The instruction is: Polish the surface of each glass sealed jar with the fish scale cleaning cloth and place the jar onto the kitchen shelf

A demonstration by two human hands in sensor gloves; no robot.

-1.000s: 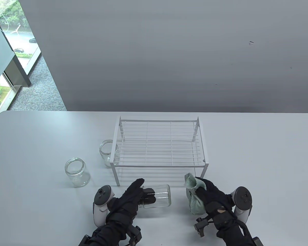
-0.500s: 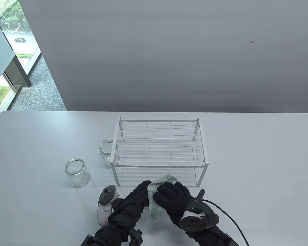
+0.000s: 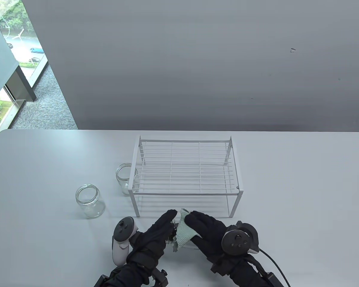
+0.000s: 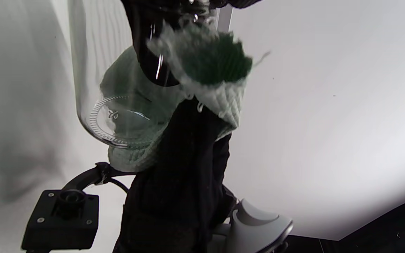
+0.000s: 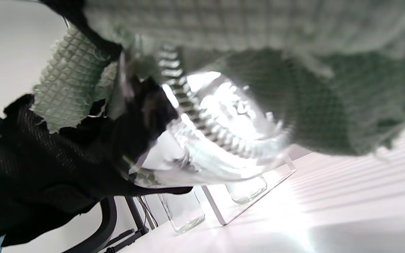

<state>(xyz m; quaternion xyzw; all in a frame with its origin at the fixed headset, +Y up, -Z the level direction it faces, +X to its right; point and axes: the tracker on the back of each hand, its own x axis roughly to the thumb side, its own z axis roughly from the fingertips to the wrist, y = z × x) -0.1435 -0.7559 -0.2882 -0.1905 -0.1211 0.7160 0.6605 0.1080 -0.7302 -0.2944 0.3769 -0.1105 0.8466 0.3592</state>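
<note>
Table view first: left hand (image 3: 155, 236) is curled round the glass jar (image 4: 118, 105), gripping it near the table's front edge, just ahead of the white wire kitchen shelf (image 3: 185, 167). Right hand (image 3: 208, 233) is wrapped over the pale green fish scale cleaning cloth (image 3: 184, 231), fingers bent, pressing it onto the jar's side. Left wrist view shows clear glass and a ribbed base ring. Two more open jars (image 3: 89, 201) stand left of the shelf on the smooth grey table (image 3: 302, 185), before a plain grey wall (image 3: 197, 59).

Grey wall (image 3: 197, 59), left window (image 3: 6, 44)
</note>
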